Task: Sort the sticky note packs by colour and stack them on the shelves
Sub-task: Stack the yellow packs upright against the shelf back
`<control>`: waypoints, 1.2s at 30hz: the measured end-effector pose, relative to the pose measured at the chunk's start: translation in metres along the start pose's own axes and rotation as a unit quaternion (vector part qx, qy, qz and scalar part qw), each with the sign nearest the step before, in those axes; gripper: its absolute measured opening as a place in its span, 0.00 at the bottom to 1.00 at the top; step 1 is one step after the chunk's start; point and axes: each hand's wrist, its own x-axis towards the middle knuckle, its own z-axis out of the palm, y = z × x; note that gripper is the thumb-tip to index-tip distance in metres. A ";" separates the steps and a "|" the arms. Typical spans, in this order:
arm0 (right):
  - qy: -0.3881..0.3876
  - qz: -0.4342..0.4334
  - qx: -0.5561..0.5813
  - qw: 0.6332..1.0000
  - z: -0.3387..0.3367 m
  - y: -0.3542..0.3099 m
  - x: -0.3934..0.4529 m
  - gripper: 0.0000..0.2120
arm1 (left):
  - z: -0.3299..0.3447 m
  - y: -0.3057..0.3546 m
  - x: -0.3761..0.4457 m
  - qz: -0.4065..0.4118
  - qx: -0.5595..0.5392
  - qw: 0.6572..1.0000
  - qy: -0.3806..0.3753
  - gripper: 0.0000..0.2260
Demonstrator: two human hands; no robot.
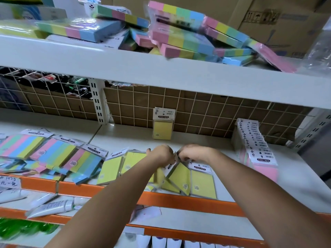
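Note:
Both my hands meet over a bunch of yellow sticky note packs [179,178] on the middle shelf [129,135]. My left hand [160,154] and my right hand [193,153] both curl round the tops of these packs, which hang tilted below them. More yellow packs [111,170] lie flat to the left and another yellow pack [203,183] to the right. One yellow pack [162,124] stands upright against the wire back. Multicolour striped packs [53,153] lie spread at the left. A row of pink packs [258,153] stands at the right.
The top shelf [125,67] carries a loose heap of multicolour packs [180,38] and cardboard boxes [279,20] behind. An orange shelf edge [179,199] runs along the front. White tubes [52,206] lie on the lower shelf at left.

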 end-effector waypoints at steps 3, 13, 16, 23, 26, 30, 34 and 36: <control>-0.037 -0.015 -0.017 0.999 0.000 0.002 -0.005 0.02 | -0.003 -0.002 -0.003 0.031 -0.079 0.996 0.018 0.07; -0.047 0.006 0.119 0.992 -0.023 0.019 0.000 0.15 | -0.014 0.007 -0.006 0.086 -0.288 0.952 0.053 0.05; -0.033 0.004 0.223 0.974 -0.034 0.018 -0.005 0.11 | -0.021 0.011 0.001 0.080 -0.326 0.938 0.084 0.06; 0.029 -0.004 0.353 0.935 -0.043 0.016 0.000 0.17 | -0.035 -0.002 0.014 -0.002 -0.500 0.853 0.148 0.11; 0.054 -0.014 0.346 0.936 -0.039 0.013 0.008 0.17 | -0.038 -0.015 0.018 -0.052 -0.515 0.842 0.152 0.15; 0.064 -0.032 0.296 0.953 -0.040 0.004 0.016 0.12 | -0.033 -0.027 0.016 -0.067 -0.469 0.879 0.056 0.16; 0.101 -0.043 0.313 0.943 -0.042 -0.004 0.031 0.15 | -0.033 -0.029 0.018 -0.075 -0.385 0.920 -0.015 0.18; 0.105 -0.049 0.324 0.939 -0.036 -0.011 0.039 0.14 | -0.036 -0.029 0.018 -0.087 -0.368 0.925 -0.042 0.18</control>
